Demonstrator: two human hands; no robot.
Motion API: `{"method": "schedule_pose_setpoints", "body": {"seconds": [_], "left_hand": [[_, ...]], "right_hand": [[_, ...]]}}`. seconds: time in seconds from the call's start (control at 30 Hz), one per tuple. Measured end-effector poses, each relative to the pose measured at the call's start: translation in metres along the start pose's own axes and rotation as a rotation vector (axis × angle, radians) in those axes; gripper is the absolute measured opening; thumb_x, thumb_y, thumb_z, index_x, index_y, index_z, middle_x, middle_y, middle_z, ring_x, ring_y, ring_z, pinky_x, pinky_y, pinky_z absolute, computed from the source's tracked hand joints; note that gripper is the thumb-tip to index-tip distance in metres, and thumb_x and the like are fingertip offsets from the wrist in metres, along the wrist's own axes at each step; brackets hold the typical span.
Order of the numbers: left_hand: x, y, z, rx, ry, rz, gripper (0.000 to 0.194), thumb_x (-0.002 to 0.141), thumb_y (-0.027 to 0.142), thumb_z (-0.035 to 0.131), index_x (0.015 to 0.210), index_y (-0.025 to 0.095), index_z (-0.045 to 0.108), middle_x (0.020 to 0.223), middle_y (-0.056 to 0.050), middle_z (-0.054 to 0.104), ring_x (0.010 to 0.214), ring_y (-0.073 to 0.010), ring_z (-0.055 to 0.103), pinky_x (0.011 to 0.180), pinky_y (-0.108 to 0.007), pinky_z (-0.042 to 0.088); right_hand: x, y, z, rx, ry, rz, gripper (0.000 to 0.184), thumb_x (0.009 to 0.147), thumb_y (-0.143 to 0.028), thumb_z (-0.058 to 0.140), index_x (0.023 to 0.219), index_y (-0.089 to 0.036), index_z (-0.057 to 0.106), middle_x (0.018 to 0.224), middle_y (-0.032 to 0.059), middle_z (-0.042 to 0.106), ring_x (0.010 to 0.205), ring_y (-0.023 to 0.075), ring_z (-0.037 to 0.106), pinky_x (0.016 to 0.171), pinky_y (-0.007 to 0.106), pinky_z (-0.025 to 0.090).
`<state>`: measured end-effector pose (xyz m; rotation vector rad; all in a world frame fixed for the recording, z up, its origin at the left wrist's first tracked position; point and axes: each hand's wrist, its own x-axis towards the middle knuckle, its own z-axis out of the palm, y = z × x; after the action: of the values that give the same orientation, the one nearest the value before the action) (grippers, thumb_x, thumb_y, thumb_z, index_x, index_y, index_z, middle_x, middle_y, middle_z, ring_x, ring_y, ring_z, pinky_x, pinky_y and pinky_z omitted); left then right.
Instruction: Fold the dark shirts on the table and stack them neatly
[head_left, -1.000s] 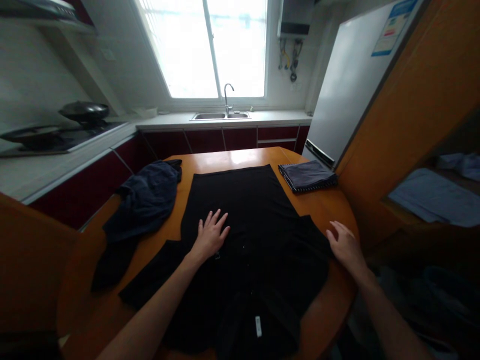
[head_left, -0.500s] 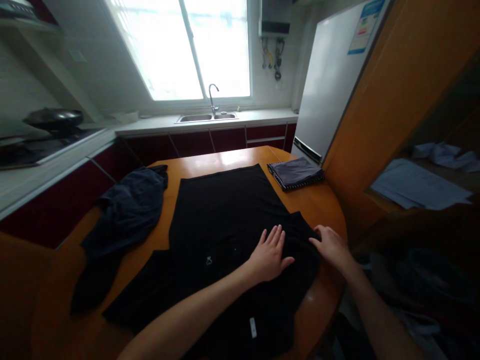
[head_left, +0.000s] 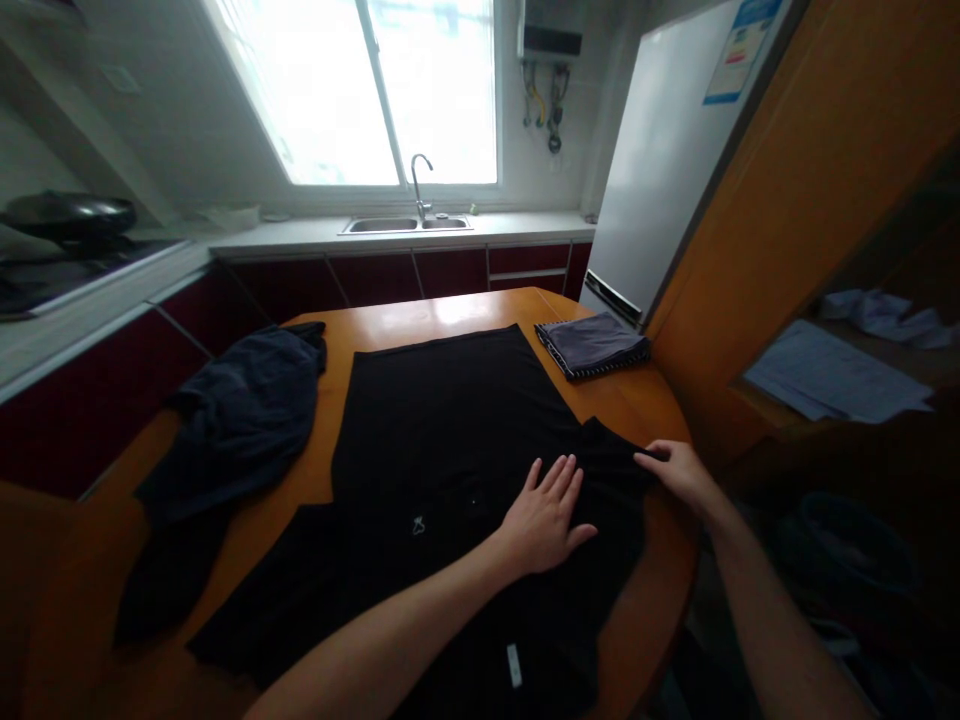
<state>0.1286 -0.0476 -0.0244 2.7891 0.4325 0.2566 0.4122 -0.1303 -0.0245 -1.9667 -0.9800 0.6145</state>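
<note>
White label (head_left: pixel 514 665) at your end of the black short-sleeved shirt (head_left: pixel 442 420), laid flat on the counter (head_left: pixel 626 405), long axis running away from you. Your left hand (head_left: pixel 544 515) presses it, fingers extended. Your right hand (head_left: pixel 675 470), nearer the right-side sleeve (head_left: pixel 611 455), pinches its edge; shirt body lies leftward. Beyond: folded grey cloth (head_left: pixel 596 342).
</note>
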Motion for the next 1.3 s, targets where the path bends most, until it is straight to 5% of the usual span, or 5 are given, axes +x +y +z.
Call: {"method": "schedule_pose_setpoints", "body": {"seconds": [0.33,0.47,0.63,0.97,1.3], "left_hand": [[0.004,0.002,0.001,-0.207,0.045,-0.060,0.078,0.097,0.060,0.045,0.159,0.018,0.023,0.166,-0.017,0.016,0.154,-0.0322,0.010,0.123,-0.055,0.011],[0.018,-0.004,-0.013,-0.751,0.305,-0.330,0.061,0.101,0.051,0.041,0.153,0.020,0.035,0.154,-0.016,0.044,0.136,-0.0276,0.050,0.112,-0.045,0.041],[0.026,-0.029,-0.025,-1.191,0.350,-0.649,0.063,0.101,0.052,0.043,0.153,0.020,0.032,0.112,-0.011,0.068,0.086,-0.0187,0.068,0.078,-0.033,0.056],[0.023,-0.043,-0.013,-0.791,0.384,-0.429,0.027,0.088,0.017,0.058,0.109,0.019,0.075,0.114,-0.008,0.069,0.108,-0.0210,0.065,0.098,-0.034,0.050],[0.021,-0.046,-0.012,-0.604,0.373,-0.362,0.047,0.084,0.010,0.067,0.130,0.020,0.066,0.133,-0.010,0.061,0.125,-0.0242,0.059,0.112,-0.042,0.044]], "right_hand": [[-0.017,-0.029,0.010,-0.015,0.225,-0.062,0.037,0.069,-0.055,0.067,0.070,-0.019,0.070,0.073,0.0093,0.073,0.072,0.0267,0.068,0.068,0.036,0.051],[-0.052,-0.069,0.036,-0.116,0.307,-0.187,0.032,0.086,-0.050,0.058,0.084,-0.021,0.071,0.088,0.0111,0.075,0.084,0.0273,0.069,0.077,0.037,0.052],[-0.085,-0.105,0.071,-0.044,-0.181,-0.414,0.030,0.093,-0.045,0.054,0.099,-0.025,0.075,0.102,0.0082,0.075,0.090,0.0239,0.069,0.078,0.034,0.054],[0.052,-0.075,0.076,-0.138,-0.118,-0.457,0.034,0.093,-0.035,0.047,0.104,-0.018,0.074,0.105,0.0095,0.074,0.099,0.0233,0.066,0.089,0.034,0.050],[0.082,-0.054,0.091,-0.228,-0.247,-0.615,0.019,0.090,-0.033,0.064,0.099,-0.022,0.077,0.082,0.0045,0.068,0.079,0.0196,0.059,0.081,0.035,0.046]]}}
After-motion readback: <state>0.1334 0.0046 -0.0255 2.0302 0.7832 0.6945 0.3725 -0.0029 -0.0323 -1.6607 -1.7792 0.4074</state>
